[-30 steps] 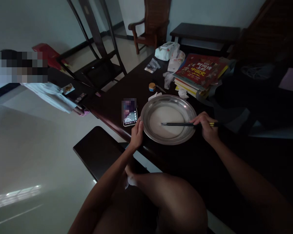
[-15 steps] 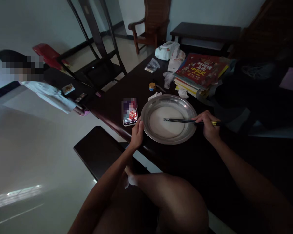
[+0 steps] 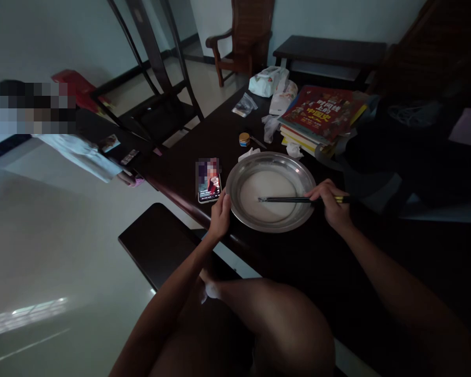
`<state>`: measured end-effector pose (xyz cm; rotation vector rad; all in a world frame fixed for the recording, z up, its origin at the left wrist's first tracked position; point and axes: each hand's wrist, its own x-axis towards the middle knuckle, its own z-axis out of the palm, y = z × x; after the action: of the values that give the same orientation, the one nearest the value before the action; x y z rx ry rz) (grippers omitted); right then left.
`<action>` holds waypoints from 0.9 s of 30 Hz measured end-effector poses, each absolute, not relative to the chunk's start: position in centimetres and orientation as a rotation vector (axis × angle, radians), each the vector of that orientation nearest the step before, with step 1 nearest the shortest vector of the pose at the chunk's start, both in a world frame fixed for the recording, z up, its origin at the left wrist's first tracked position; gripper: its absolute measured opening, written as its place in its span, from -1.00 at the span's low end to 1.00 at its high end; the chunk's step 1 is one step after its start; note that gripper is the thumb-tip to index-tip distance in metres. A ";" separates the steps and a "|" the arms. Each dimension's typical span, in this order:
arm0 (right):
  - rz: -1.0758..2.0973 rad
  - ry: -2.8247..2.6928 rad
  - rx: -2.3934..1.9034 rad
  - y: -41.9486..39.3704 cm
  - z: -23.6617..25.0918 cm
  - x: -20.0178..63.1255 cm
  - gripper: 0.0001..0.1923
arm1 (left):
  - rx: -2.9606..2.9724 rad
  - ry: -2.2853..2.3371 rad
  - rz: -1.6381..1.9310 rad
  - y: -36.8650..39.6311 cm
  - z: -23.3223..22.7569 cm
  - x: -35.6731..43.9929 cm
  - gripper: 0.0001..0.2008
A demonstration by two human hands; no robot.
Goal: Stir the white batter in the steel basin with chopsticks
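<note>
A wide metal basin (image 3: 239, 209) rests on the dark table, with a whitish layer (image 3: 272, 183) over its bottom; I cannot tell whether it is liquid or powder. My left hand (image 3: 220, 213) grips the basin's left rim, thumb towards the inside. In my right hand (image 3: 332, 204), at the right rim, is a pair of black chopsticks (image 3: 286, 199) with golden bands near the back end. Their tips reach into the white contents and have some of it stuck on them. Just left of the basin lies a phone (image 3: 210, 183) with its screen lit.
Behind the basin are a small gold-lidded jar (image 3: 244, 139), crumpled tissue (image 3: 294, 150), plastic bags (image 3: 284, 97) and a stack of books (image 3: 322, 112). A dark bench (image 3: 160, 246) stands at the table's near left. Further left, a person in a light top (image 3: 82, 154) is beside a chair (image 3: 168, 112).
My right hand and the chopsticks have shifted slightly left and down, so the tips sit lower in the basin. The phone picture has changed. The person at left has moved a little.
</note>
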<state>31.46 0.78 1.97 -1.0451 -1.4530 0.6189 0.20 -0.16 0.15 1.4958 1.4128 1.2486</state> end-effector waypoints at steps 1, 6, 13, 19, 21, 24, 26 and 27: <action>0.600 -1.465 -1.058 0.8 2.0 31.5 -0.55 | 1.498 1.411 1.247 -0.2 0.2 0.2 -0.25; 0.575 -1.388 -1.048 0.7 2.0 31.5 -0.49 | 1.501 1.416 1.237 -0.2 0.3 0.3 -0.25; 0.567 -1.437 -1.074 0.7 2.2 31.4 -0.53 | 1.511 1.422 1.243 -0.2 0.4 0.4 -0.22; 0.619 -1.443 -1.043 0.7 2.1 31.4 -0.52 | 1.497 1.419 1.253 -0.1 0.1 0.3 -0.23; 0.599 -1.479 -1.065 0.7 2.2 31.4 -0.55 | 1.496 1.414 1.262 -0.1 0.1 0.3 -0.25; 0.562 -1.418 -1.072 0.7 2.2 31.5 -0.51 | 1.489 1.406 1.268 -0.2 0.1 0.2 -0.27; 0.580 -1.396 -1.051 0.7 2.1 31.5 -0.49 | 1.484 1.411 1.256 -0.2 0.2 0.2 -0.27; 0.597 -1.406 -1.045 0.7 2.1 31.5 -0.49 | 1.485 1.414 1.248 -0.2 0.2 0.2 -0.26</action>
<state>31.46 0.70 2.13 -1.0446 -1.4061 0.5971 0.25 -0.24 0.22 1.4854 1.4137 1.2478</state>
